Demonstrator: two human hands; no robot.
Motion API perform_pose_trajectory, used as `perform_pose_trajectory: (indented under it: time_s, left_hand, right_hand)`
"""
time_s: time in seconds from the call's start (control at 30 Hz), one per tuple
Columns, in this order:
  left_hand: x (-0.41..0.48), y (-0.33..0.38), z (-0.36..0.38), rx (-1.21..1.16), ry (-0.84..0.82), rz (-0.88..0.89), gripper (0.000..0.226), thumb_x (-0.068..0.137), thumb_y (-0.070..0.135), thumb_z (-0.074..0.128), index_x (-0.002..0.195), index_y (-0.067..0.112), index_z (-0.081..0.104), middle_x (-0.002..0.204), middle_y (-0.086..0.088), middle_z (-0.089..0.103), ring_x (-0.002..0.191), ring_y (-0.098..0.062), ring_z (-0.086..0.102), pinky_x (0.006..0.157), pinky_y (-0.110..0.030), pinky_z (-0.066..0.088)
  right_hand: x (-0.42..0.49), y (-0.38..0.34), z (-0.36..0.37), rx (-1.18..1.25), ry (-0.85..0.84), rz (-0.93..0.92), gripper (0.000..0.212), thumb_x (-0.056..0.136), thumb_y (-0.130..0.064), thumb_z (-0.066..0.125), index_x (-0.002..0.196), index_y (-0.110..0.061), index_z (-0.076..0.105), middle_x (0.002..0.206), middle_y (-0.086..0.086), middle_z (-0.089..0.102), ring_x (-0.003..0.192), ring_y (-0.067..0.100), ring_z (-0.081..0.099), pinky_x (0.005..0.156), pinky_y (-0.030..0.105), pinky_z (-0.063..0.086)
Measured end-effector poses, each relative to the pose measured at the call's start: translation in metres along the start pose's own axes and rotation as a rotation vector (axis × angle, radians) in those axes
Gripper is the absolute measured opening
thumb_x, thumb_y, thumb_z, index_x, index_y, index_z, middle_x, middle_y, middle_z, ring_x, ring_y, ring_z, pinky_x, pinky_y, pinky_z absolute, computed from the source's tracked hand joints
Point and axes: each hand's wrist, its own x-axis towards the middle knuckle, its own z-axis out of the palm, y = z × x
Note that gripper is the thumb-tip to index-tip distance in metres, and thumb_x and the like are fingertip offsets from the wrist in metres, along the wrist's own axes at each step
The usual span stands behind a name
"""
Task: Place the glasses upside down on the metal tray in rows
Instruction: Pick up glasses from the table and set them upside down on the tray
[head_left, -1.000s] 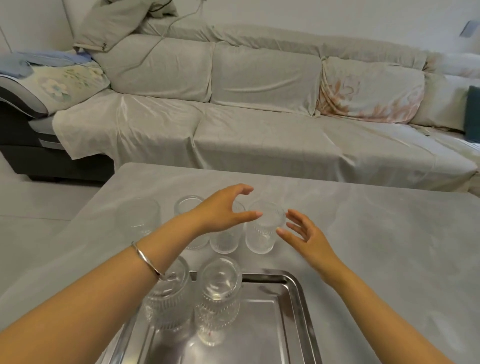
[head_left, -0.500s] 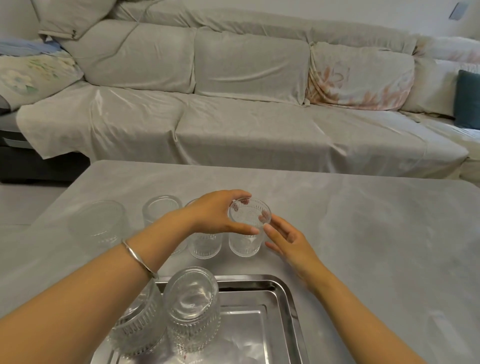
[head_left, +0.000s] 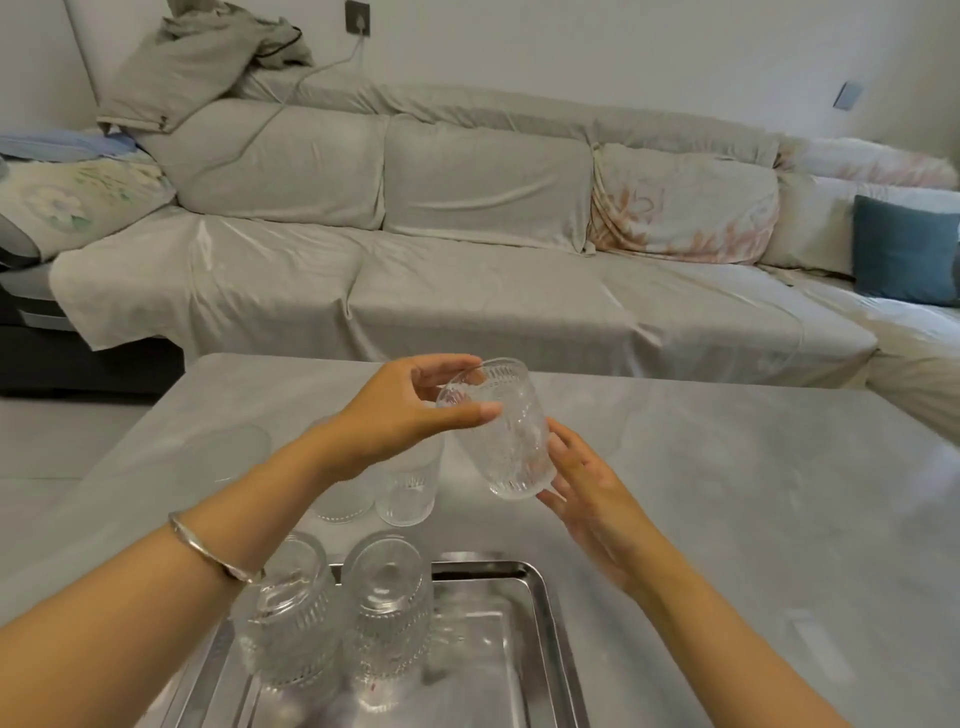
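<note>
My left hand (head_left: 410, 410) grips the rim of a ribbed clear glass (head_left: 506, 436), lifted off the table and tilted with its mouth toward me. My right hand (head_left: 587, 493) is spread open beside and under its base, fingertips close to it. Two glasses (head_left: 387, 618) (head_left: 288, 634) stand upside down at the far left of the metal tray (head_left: 540, 613). Behind the tray, upright glasses (head_left: 408, 488) (head_left: 340, 499) remain on the table, partly hidden by my left arm. Another glass (head_left: 223, 452) stands further left.
The grey table (head_left: 727, 493) stretches to the right and front. A covered sofa (head_left: 467, 260) runs along its far side, with a blue cushion (head_left: 904, 249) at the right end.
My left hand has closed on the rightmost glass's rim, raised it off the table and tilted it. My right hand has moved in beneath its base. The camera tilted up.
</note>
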Motion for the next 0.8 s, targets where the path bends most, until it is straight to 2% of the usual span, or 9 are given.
perform_pose_trajectory:
  time_s: [0.07, 0.13, 0.23, 0.37, 0.47, 0.57, 0.63, 0.7, 0.8]
  left_hand:
    - [-0.016, 0.013, -0.002, -0.138, 0.004, 0.004, 0.069, 0.05, 0.055, 0.082, 0.113, 0.036, 0.062, 0.107, 0.02, 0.071, 0.099, -0.001, 0.066, 0.074, -0.016, 0.052]
    - [-0.031, 0.022, -0.002, -0.233, 0.007, 0.008, 0.062, 0.056, 0.047, 0.076, 0.114, 0.032, 0.061, 0.102, 0.021, 0.072, 0.097, 0.0, 0.066, 0.068, -0.013, 0.051]
    - [-0.053, 0.028, -0.004, -0.29, 0.001, 0.006, 0.063, 0.06, 0.039, 0.072, 0.12, 0.027, 0.057, 0.106, 0.016, 0.072, 0.101, -0.003, 0.066, 0.074, -0.016, 0.053]
    - [-0.08, 0.028, -0.009, -0.319, -0.016, -0.007, 0.077, 0.061, 0.038, 0.073, 0.132, 0.027, 0.046, 0.122, 0.013, 0.062, 0.106, -0.001, 0.063, 0.078, -0.017, 0.053]
    - [-0.095, 0.022, -0.014, -0.3, -0.01, -0.003, 0.087, 0.058, 0.041, 0.076, 0.136, 0.029, 0.04, 0.124, 0.013, 0.058, 0.107, -0.002, 0.062, 0.082, -0.019, 0.053]
    - [-0.106, 0.012, -0.02, -0.145, 0.008, -0.001, 0.087, 0.06, 0.053, 0.073, 0.136, 0.032, 0.039, 0.126, 0.015, 0.057, 0.108, 0.0, 0.061, 0.087, -0.017, 0.051]
    - [-0.113, 0.001, -0.023, 0.065, 0.037, -0.014, 0.086, 0.063, 0.061, 0.066, 0.138, 0.031, 0.037, 0.129, 0.014, 0.055, 0.113, -0.002, 0.058, 0.089, -0.015, 0.045]
    - [-0.118, -0.015, -0.024, 0.299, 0.038, -0.047, 0.087, 0.062, 0.067, 0.062, 0.138, 0.03, 0.039, 0.133, 0.012, 0.053, 0.12, -0.006, 0.051, 0.096, -0.022, 0.039]
    - [-0.127, -0.038, -0.024, 0.506, -0.02, -0.128, 0.094, 0.055, 0.077, 0.057, 0.136, 0.033, 0.041, 0.142, 0.01, 0.047, 0.128, -0.011, 0.044, 0.106, -0.033, 0.036]
  right_hand:
    - [-0.013, -0.012, 0.006, 0.145, -0.056, 0.038, 0.058, 0.077, -0.048, 0.062, 0.129, -0.024, 0.054, 0.131, 0.002, 0.062, 0.119, 0.02, 0.06, 0.1, 0.039, 0.047]
    - [-0.024, -0.022, 0.014, 0.293, -0.113, 0.069, 0.069, 0.067, -0.05, 0.075, 0.128, -0.022, 0.055, 0.13, 0.007, 0.063, 0.119, 0.028, 0.06, 0.091, 0.038, 0.054]
    - [-0.037, -0.035, 0.026, 0.333, -0.123, 0.062, 0.074, 0.063, -0.049, 0.079, 0.127, -0.019, 0.057, 0.127, 0.008, 0.065, 0.116, 0.027, 0.062, 0.086, 0.034, 0.056]
    - [-0.05, -0.045, 0.036, 0.249, -0.027, 0.032, 0.057, 0.075, -0.04, 0.063, 0.126, -0.016, 0.056, 0.122, 0.007, 0.068, 0.108, 0.021, 0.066, 0.084, 0.032, 0.057]
    - [-0.059, -0.05, 0.037, 0.175, 0.039, -0.006, 0.065, 0.068, -0.039, 0.07, 0.125, -0.013, 0.056, 0.116, 0.009, 0.069, 0.103, 0.02, 0.068, 0.081, 0.031, 0.057]
    - [-0.065, -0.059, 0.038, 0.043, 0.124, -0.06, 0.08, 0.053, -0.043, 0.079, 0.124, -0.014, 0.055, 0.114, 0.006, 0.07, 0.097, 0.016, 0.07, 0.075, 0.028, 0.058]
    - [-0.067, -0.063, 0.037, -0.118, 0.177, -0.09, 0.085, 0.048, -0.045, 0.081, 0.124, -0.018, 0.054, 0.118, 0.004, 0.067, 0.098, 0.015, 0.069, 0.076, 0.028, 0.057]
    - [-0.07, -0.064, 0.036, -0.299, 0.204, -0.12, 0.084, 0.048, -0.048, 0.081, 0.123, -0.022, 0.055, 0.12, -0.001, 0.063, 0.101, 0.014, 0.066, 0.078, 0.025, 0.056]
    - [-0.073, -0.06, 0.034, -0.535, 0.192, -0.173, 0.074, 0.054, -0.045, 0.083, 0.12, -0.031, 0.053, 0.114, -0.014, 0.057, 0.1, 0.003, 0.057, 0.066, 0.012, 0.051]
